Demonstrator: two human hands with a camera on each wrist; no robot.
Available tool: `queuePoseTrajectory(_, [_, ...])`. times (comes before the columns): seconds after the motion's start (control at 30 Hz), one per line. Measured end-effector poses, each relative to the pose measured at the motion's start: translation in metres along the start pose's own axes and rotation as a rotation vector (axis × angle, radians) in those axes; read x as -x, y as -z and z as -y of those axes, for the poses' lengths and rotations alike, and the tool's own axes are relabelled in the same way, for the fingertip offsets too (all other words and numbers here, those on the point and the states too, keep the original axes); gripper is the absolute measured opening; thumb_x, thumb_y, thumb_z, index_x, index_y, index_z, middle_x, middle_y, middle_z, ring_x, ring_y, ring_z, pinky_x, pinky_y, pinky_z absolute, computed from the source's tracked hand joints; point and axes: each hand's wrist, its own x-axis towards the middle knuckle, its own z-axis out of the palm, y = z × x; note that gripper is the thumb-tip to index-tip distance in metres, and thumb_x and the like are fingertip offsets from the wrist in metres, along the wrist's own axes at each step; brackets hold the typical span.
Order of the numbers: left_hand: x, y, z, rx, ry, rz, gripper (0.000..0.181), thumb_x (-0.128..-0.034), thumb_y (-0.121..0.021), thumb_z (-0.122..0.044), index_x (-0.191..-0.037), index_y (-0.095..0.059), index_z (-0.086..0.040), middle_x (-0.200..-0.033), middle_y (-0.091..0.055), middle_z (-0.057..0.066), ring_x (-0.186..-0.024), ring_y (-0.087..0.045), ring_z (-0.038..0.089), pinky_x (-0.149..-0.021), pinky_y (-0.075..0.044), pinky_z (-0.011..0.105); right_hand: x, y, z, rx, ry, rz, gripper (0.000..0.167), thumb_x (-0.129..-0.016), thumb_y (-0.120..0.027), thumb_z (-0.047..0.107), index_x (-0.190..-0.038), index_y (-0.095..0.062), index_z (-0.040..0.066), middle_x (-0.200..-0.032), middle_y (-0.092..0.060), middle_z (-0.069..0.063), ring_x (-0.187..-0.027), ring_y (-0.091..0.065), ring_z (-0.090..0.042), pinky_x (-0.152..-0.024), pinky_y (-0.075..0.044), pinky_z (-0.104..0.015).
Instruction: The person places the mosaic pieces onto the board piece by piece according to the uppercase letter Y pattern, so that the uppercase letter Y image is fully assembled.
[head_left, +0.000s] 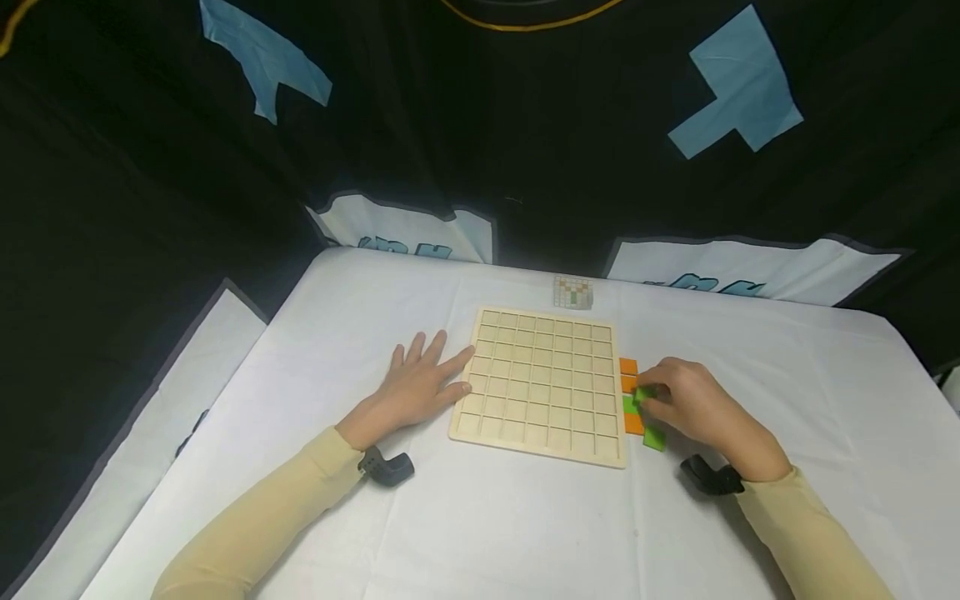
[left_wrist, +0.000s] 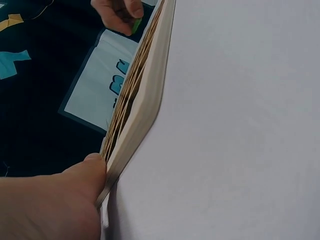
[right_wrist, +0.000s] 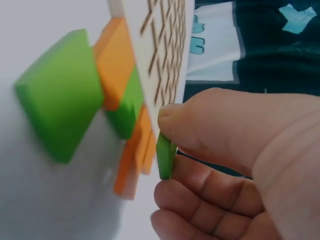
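Note:
A pale wooden board (head_left: 536,387) with a grid of square recesses lies flat on the table. My left hand (head_left: 412,387) rests at its left side, fingers spread, with the thumb and index finger touching the edge. Between thumb and fingers, my right hand (head_left: 693,404) pinches a green square tile (right_wrist: 166,156), held just off the board's right side. Below that hand, orange tiles (head_left: 633,424) and a green tile (head_left: 628,405) lie along the board's right edge. Another green tile (head_left: 654,438) lies slightly farther out.
A small card (head_left: 573,293) with a grid and a few orange and green squares lies beyond the board's far edge. White cloth (head_left: 495,525) covers the table. Black curtains (head_left: 525,150) with blue tape hang behind it.

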Motion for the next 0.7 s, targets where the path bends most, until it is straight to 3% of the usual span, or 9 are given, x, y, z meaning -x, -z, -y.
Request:
queuePoseTrajectory(0.2, [0.0, 0.0, -0.003, 0.001, 0.01, -0.006, 0.064, -0.1046, -0.043, -0.054, -0.162, -0.028, -0.031, -0.171, -0.008, 0.023, -0.156, -0.001, 0.053, -0.121, -0.004, 0.075, -0.007, 0.006, 0.008, -0.013, 0.066, -0.045, 0.021, -0.081, -0.079, -0.001, -0.101, -0.078, -0.001, -0.08, -0.065, -0.002, -0.07, -0.048, -0.014, -0.06, -0.04, -0.024])
queuePoseTrajectory(0.43, [0.0, 0.001, -0.005, -0.007, 0.009, -0.019, 0.063, -0.1048, -0.044, -0.053, -0.162, -0.029, -0.031, -0.17, -0.011, 0.024, -0.155, -0.003, 0.054, -0.12, -0.007, 0.076, -0.016, 0.005, 0.018, -0.028, 0.105, -0.042, 0.019, -0.082, -0.079, 0.0, -0.101, -0.078, -0.002, -0.085, -0.07, -0.006, -0.071, -0.048, -0.013, -0.063, -0.044, -0.025])
queuePoseTrajectory(0.7, [0.0, 0.0, -0.005, -0.011, 0.009, -0.018, 0.063, -0.105, -0.043, -0.053, -0.162, -0.029, -0.03, -0.17, -0.01, 0.024, -0.155, -0.003, 0.054, -0.12, -0.007, 0.076, -0.027, -0.001, 0.035, -0.021, 0.194, -0.047, 0.012, -0.084, -0.077, 0.001, -0.096, -0.077, 0.003, -0.078, -0.063, -0.001, -0.071, -0.046, -0.012, -0.064, -0.041, -0.025])
